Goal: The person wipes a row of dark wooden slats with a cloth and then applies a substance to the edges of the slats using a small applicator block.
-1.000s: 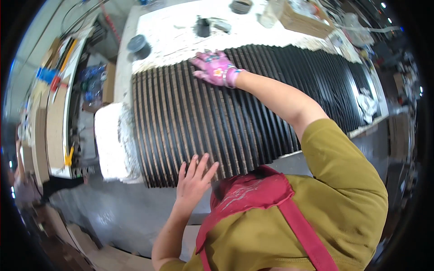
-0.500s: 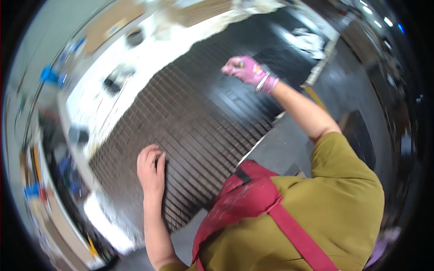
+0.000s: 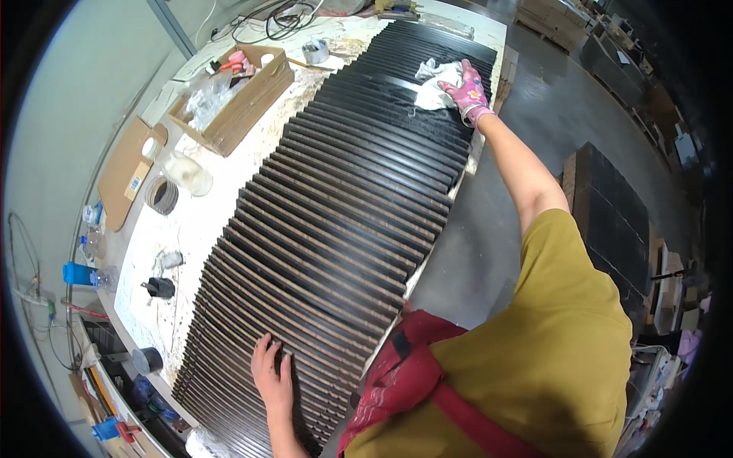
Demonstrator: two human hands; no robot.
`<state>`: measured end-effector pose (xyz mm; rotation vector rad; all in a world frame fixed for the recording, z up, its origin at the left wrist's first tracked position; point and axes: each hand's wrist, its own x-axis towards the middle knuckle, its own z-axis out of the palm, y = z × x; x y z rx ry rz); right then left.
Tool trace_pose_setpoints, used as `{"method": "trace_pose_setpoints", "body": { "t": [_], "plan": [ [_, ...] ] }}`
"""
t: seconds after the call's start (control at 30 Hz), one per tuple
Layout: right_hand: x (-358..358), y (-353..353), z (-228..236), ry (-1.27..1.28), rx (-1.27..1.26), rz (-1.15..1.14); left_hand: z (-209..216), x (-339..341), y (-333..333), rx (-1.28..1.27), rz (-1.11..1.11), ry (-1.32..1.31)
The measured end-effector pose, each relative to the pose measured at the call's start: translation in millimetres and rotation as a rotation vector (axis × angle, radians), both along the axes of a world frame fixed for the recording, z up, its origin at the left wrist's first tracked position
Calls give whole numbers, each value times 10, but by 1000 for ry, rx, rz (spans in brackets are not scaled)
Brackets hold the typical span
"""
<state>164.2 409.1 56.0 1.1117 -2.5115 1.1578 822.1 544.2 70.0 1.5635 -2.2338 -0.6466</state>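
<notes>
A row of long dark strips [image 3: 343,183], black with brownish edges, lies side by side across the table. My bare left hand [image 3: 275,375] rests on the strips near the close end, fingers loosely bent and apart, holding nothing. At the far right end my right hand [image 3: 471,93], in a pink flowered glove, touches a crumpled white rag [image 3: 437,91]. Its thumb lies over the rag's edge and its fingers stretch out, spread from the thumb. The strips under the rag look shiny.
Left of the strips, the white table [image 3: 237,156] carries a cardboard box [image 3: 229,114] of odds and ends, a plastic jar [image 3: 187,174], a tape roll [image 3: 162,195] and a dark cup [image 3: 147,359]. Cables [image 3: 279,21] lie at the back. A black-topped stack [image 3: 607,221] stands at right.
My right hand has moved from above the middle of the strips to the white rag, and its fingers have spread. My left hand stays on the strips. The view has shifted.
</notes>
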Motion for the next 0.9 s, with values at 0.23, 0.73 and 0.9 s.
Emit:
{"method": "trace_pose_setpoints", "body": {
  "t": [0.23, 0.73, 0.9],
  "plan": [
    [-616, -389, -241, 193, 468, 191, 201, -353, -70, -188, 22, -132],
    [3547, 204, 375, -215, -261, 1413, 570, -2047, -834, 563, 416, 1670],
    [3250, -299, 442, 151, 306, 1504, 346, -2107, -471, 366, 85, 917]
  ]
}}
